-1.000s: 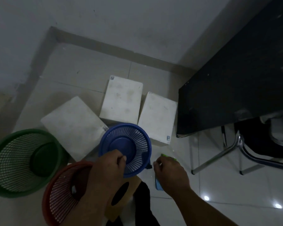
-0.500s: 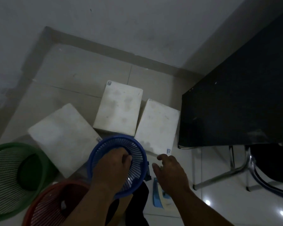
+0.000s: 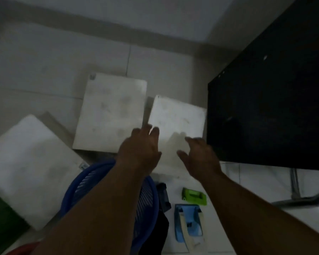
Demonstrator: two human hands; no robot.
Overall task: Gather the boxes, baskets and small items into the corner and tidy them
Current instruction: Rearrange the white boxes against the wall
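Note:
Three white boxes lie on the tiled floor near the wall corner: a left box (image 3: 31, 162), a middle box (image 3: 110, 113) and a right box (image 3: 179, 118). My left hand (image 3: 140, 148) and my right hand (image 3: 199, 157) both reach over the near end of the right box with fingers spread, holding nothing. Under my left forearm sits a blue mesh basket (image 3: 147, 205). A green basket's edge (image 3: 0, 219) and a red basket's rim (image 3: 24, 248) show at the bottom left. A small green item (image 3: 193, 196), a blue tape dispenser (image 3: 189, 223) and a dark item (image 3: 163, 196) lie on the floor.
A black table top (image 3: 269, 107) fills the right side, close beside the right box. Its metal leg (image 3: 295, 184) stands on the floor at lower right. The wall base (image 3: 99, 24) runs along the top.
My left hand has let go of the blue basket, which now rests low on the floor. Both hands have moved forward over the right white box. The view has dropped closer to the floor.

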